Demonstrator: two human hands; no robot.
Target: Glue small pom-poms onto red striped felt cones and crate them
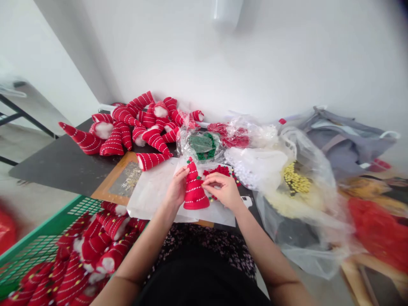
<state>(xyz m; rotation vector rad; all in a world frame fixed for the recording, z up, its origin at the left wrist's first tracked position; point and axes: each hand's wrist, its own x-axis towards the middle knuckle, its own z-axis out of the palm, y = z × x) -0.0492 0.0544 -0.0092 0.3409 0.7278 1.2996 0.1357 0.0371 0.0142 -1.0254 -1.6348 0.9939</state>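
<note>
A red knitted cone (pixel 195 193) with white stitched stripes stands upright over white paper, its wide end down. Small green pompoms show at its tip and on its right side. My left hand (pixel 178 185) grips the cone's upper left edge between thumb and fingers. At the cone's right side, my right hand (pixel 221 188) is pinched, its fingertips close to a green pompom; what they hold, if anything, is too small to make out. Behind the right hand lies a pile of red pompoms (pixel 218 171). A clear bag of green pompoms (pixel 204 145) sits beyond the cone.
Several red striped cones with white stuffing (pixel 111 138) heap at the table's back left. More fill a green basket (pixel 41 231) at lower left. Plastic bags with white pompoms (pixel 244 168) and yellow pompoms (pixel 296 178) lie to the right, near a grey bag (pixel 344 136).
</note>
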